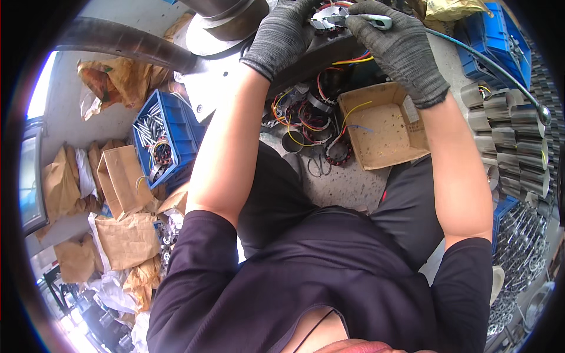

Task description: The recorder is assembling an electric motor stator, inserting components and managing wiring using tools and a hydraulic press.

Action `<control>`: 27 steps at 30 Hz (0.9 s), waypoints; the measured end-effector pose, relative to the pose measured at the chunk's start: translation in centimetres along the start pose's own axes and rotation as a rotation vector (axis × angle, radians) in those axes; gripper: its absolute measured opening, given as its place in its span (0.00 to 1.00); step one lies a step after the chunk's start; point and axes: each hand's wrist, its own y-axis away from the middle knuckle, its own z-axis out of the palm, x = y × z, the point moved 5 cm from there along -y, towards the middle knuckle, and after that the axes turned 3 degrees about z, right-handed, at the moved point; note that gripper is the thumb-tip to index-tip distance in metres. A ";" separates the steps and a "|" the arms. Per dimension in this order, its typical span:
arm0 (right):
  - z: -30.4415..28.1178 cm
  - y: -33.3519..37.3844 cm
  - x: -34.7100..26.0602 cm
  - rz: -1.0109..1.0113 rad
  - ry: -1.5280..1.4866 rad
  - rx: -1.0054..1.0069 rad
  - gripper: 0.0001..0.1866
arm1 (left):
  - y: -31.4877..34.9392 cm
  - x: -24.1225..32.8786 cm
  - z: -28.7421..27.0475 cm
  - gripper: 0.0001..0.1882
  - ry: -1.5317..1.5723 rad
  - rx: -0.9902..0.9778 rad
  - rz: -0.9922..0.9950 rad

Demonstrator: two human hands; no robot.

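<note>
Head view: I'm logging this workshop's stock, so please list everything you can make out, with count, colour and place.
Metal part: 1, silver, between left hand and right hand
Pale piece: 1, whitish, at right hand
Ball-ended rod: 1, grey, upper right
Pipe: 1, dark, upper left
Bins: at least 3, blue, left and right
Rods: many, silver, left bin
Wired parts: several, multicoloured, centre
Box: 1, brown, below right hand
Tubes: many, silver, right
Small parts: many, silver, lower right
Paper bags: several, brown, left
Gloves: 2, grey, on both hands
Forearms: 2, bare, centre
Shirt: 1, dark, bottom
Trousers: 1 pair, black, centre
</note>
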 end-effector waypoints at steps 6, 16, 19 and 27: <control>1.9 -1.2 0.8 -0.151 0.038 0.015 0.13 | 0.1 -0.4 -0.6 0.40 0.152 -0.065 -0.112; 1.2 -1.8 1.2 0.071 0.086 -0.168 0.09 | 0.4 -0.5 -1.4 0.42 0.121 -0.069 -0.091; 0.9 -0.1 1.7 0.178 -0.331 -0.046 0.06 | 0.3 -0.5 -1.6 0.42 0.131 -0.076 -0.121; 0.6 0.8 1.0 0.096 -0.358 -0.034 0.04 | 0.3 -1.4 -1.4 0.44 0.341 -0.103 -0.142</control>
